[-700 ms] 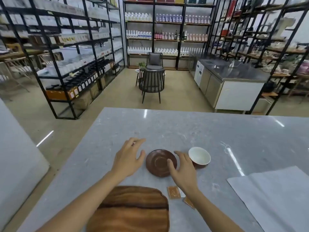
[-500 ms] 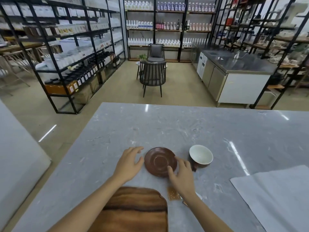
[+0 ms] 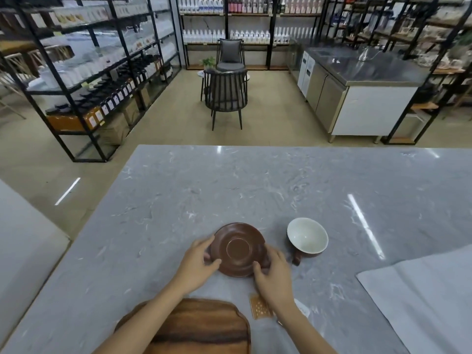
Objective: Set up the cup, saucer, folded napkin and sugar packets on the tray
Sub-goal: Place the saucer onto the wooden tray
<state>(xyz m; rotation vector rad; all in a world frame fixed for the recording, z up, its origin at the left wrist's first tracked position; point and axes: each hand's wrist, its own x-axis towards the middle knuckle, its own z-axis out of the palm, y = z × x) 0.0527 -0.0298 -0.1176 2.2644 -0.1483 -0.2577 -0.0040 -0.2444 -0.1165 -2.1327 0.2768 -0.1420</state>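
A brown saucer point(image 3: 238, 249) lies on the grey marble table. My left hand point(image 3: 195, 264) grips its left rim and my right hand point(image 3: 274, 273) grips its right rim. To the right of the saucer stands a brown cup point(image 3: 307, 238) with a white inside, its handle pointing toward me. The wooden tray point(image 3: 204, 328) lies near the front edge, under my left forearm. An orange sugar packet point(image 3: 259, 309) lies right of the tray, partly hidden by my right wrist. A white napkin sheet point(image 3: 421, 300) lies unfolded at the right.
The marble table point(image 3: 255, 187) stretches far ahead. Beyond it are a dark chair point(image 3: 226, 97), a steel counter point(image 3: 357, 93) and black shelving racks point(image 3: 89, 72) with bottles. A white surface point(image 3: 23, 238) lies at the left.
Both hands have closed in from beside the saucer onto its left and right rims. The camera view has tilted down a little.
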